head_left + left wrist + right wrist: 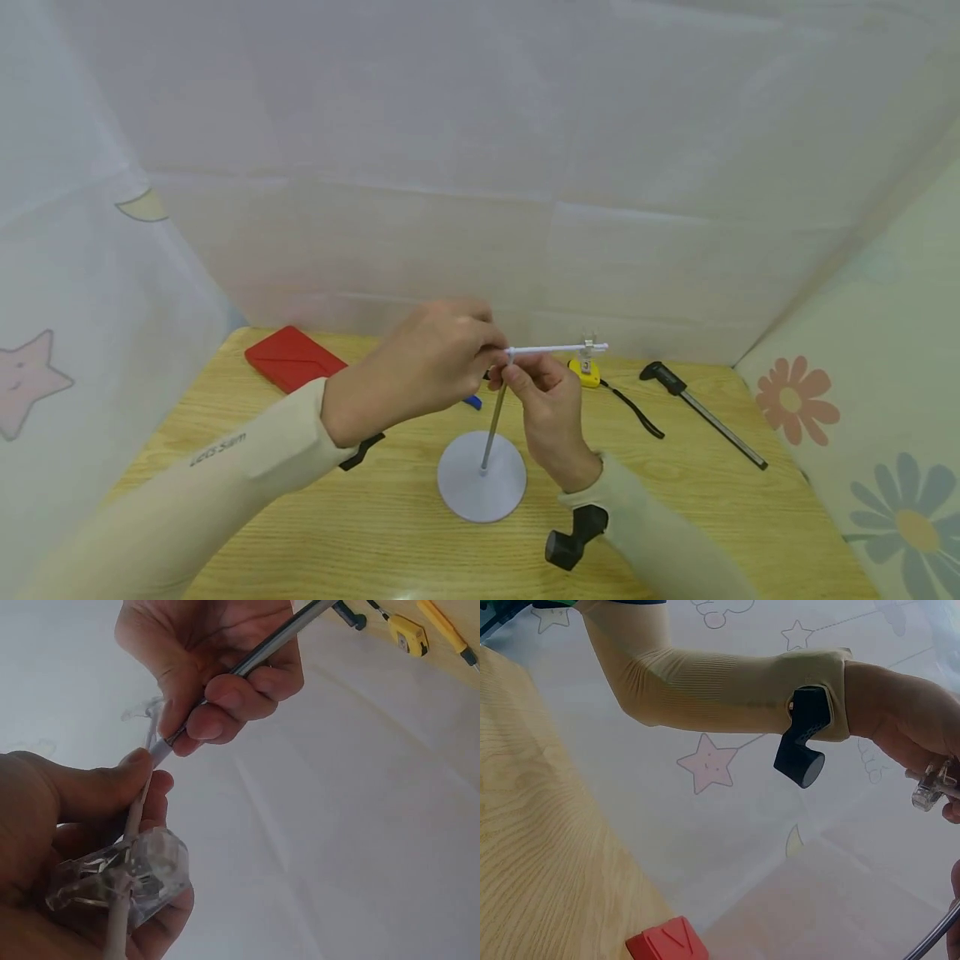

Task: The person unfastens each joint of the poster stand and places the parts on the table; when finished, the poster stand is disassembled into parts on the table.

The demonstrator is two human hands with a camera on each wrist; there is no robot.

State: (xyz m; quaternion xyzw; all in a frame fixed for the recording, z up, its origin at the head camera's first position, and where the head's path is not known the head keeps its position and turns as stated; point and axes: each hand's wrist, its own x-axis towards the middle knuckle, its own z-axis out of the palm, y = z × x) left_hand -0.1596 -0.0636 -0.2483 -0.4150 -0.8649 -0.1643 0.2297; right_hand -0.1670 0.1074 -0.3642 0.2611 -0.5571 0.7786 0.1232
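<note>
A stand with a round white base [480,496], a thin metal pole [492,425] and a white crossbar [551,349] at the top is between my hands. My left hand [435,354] grips the crossbar's left part, thumb and fingers on either side of it. A clear plastic clip [161,862] on the bar lies against that hand's fingers in the left wrist view; another clear clip [588,354] sits near the bar's right end. With thumb and curled fingers, my right hand [555,408] pinches the pole's top, right below the joint. The fingers partly hide the joint.
On the wooden table [360,533], a red pouch [292,358] lies back left. A yellow tape measure [585,374] with a black strap and a caliper [708,414] lie right. A blue-ended item [473,402] shows behind the pole. Printed cloth walls surround the table.
</note>
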